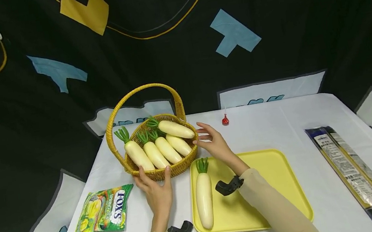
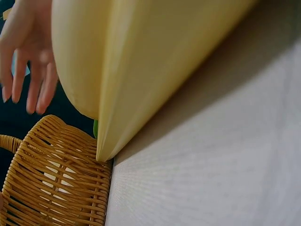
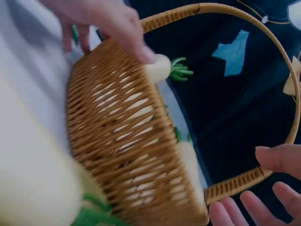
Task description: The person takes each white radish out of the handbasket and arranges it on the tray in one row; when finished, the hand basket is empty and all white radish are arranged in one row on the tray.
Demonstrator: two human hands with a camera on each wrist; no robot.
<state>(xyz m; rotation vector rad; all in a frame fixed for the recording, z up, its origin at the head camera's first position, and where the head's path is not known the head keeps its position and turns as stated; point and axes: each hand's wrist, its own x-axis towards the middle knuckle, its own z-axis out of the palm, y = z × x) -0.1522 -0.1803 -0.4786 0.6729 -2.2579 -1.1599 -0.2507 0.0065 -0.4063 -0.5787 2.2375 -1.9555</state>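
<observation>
1. Left hand (image 1: 156, 194), thumb and fingers apart, touches the wicker basket's (image 1: 179, 168) near side; right hand (image 1: 215, 142), fingers apart, beside its right rim, contact unclear.
2. Work looks partway: five white radishes (image 1: 156, 156) in the basket, toward the table's (image 1: 273, 127) far-left corner; one radish (image 1: 204, 200) along the yellow tray's (image 1: 239, 215) left edge.
3. Right sleeve (image 1: 273, 206) hides some tray.

The yellow-brown woven basket (image 1: 179, 167) stands upright on the table (image 1: 263, 129), and five white radishes (image 1: 156, 155) lie inside.

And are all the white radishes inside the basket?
No, one white radish lies on the yellow tray.
</observation>
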